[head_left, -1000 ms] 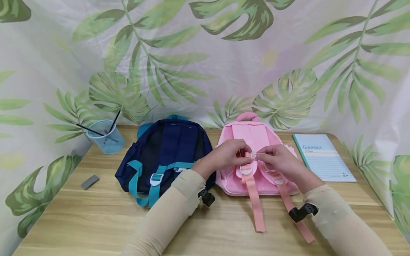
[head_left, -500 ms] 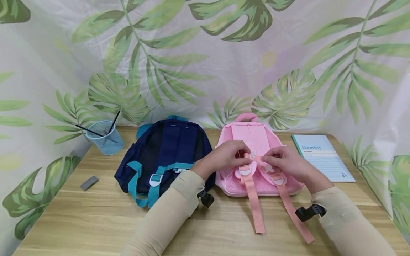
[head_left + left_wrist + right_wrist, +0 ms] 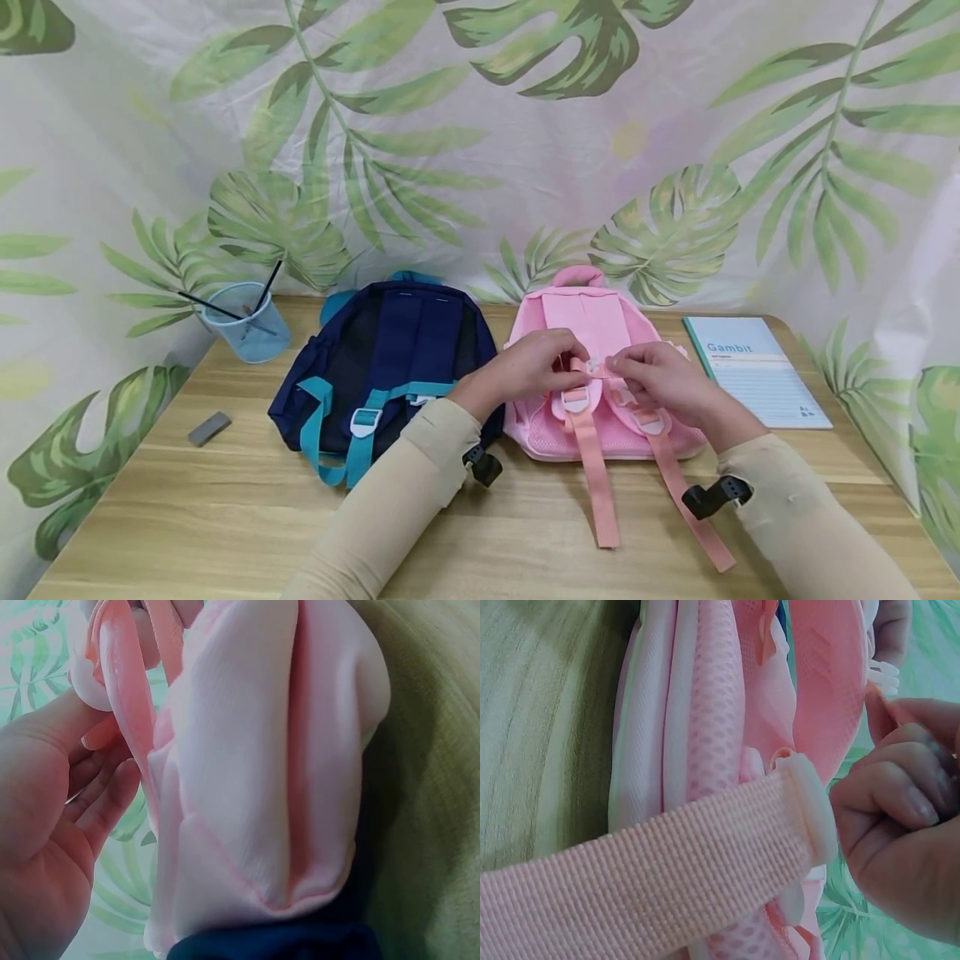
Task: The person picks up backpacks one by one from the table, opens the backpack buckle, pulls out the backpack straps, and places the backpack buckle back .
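Note:
A pink backpack [image 3: 585,312] lies with its shoulder straps facing up. My left hand [image 3: 534,364] pinches the left part of its coral chest strap, beside a small white buckle [image 3: 594,367]. From the other side, my right hand [image 3: 670,382] pinches the coral strap [image 3: 900,712] between thumb and curled fingers, close to white plastic prongs [image 3: 885,677]. The fingertips of both hands are only a little apart, over the bag's middle. Two coral webbing straps [image 3: 597,483] hang from white adjusters toward the table's front. Whether the buckle halves are joined, I cannot tell.
Left of the pink bag lies a navy backpack [image 3: 408,333] with teal straps. Farther left stand a blue mesh pen cup [image 3: 258,333] holding dark sticks and a grey eraser-like block [image 3: 210,429]. A Gambit notebook [image 3: 761,375] lies at the right on the wooden table [image 3: 225,533].
My right hand first drew back to the right from the buckle, then came slightly left again toward it. The left hand stayed in place.

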The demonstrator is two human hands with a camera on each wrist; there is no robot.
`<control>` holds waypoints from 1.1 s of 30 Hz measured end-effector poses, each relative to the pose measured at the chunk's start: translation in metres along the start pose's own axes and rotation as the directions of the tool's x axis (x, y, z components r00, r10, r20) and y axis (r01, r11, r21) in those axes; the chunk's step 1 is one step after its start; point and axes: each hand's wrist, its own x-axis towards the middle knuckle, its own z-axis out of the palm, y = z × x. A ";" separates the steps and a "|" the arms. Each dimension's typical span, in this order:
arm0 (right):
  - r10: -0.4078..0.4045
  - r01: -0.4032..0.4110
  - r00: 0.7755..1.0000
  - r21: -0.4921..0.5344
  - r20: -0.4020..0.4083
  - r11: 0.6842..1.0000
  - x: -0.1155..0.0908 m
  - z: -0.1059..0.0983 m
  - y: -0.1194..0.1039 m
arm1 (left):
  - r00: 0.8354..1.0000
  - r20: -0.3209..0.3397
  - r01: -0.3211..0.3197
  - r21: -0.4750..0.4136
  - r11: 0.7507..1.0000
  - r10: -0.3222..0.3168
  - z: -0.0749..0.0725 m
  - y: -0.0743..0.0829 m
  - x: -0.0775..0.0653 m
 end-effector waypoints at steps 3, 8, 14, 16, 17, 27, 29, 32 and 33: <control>0.028 -0.028 1.000 -0.004 0.013 1.000 0.002 0.001 -0.002 | 1.000 0.025 -0.003 0.031 1.000 0.003 -0.001 0.001 0.001; 0.041 -0.039 0.998 -0.052 0.045 0.998 0.003 0.004 -0.003 | 0.998 0.058 -0.035 0.094 0.995 0.030 -0.001 0.003 0.001; 0.050 -0.049 0.998 -0.019 0.042 0.999 0.004 0.008 -0.003 | 0.997 0.063 -0.044 0.109 0.993 0.037 0.001 0.001 0.001; 0.059 -0.060 0.997 0.008 0.047 0.998 0.005 0.009 -0.002 | 0.997 0.068 -0.036 0.101 0.994 0.030 0.001 0.001 0.000; 0.063 -0.064 0.997 0.018 0.054 0.998 0.005 0.010 -0.002 | 0.997 0.070 -0.032 0.099 0.995 0.025 0.001 0.001 0.000; 0.042 -0.050 0.994 0.082 0.097 0.995 0.002 0.010 -0.002 | 0.996 0.089 -0.029 0.101 0.994 0.020 -0.001 0.000 0.000; 0.042 -0.051 0.994 0.090 0.103 0.995 0.002 0.009 -0.003 | 0.996 0.087 -0.031 0.093 0.995 0.023 -0.001 0.000 0.001; 0.048 -0.058 0.993 0.099 0.107 0.993 0.003 0.009 -0.003 | 0.996 0.083 -0.036 0.082 0.996 0.029 -0.001 -0.001 0.001; 0.050 -0.061 0.993 0.099 0.106 0.993 0.003 0.009 -0.004 | 0.996 0.081 -0.036 0.077 0.996 0.029 -0.001 -0.001 0.001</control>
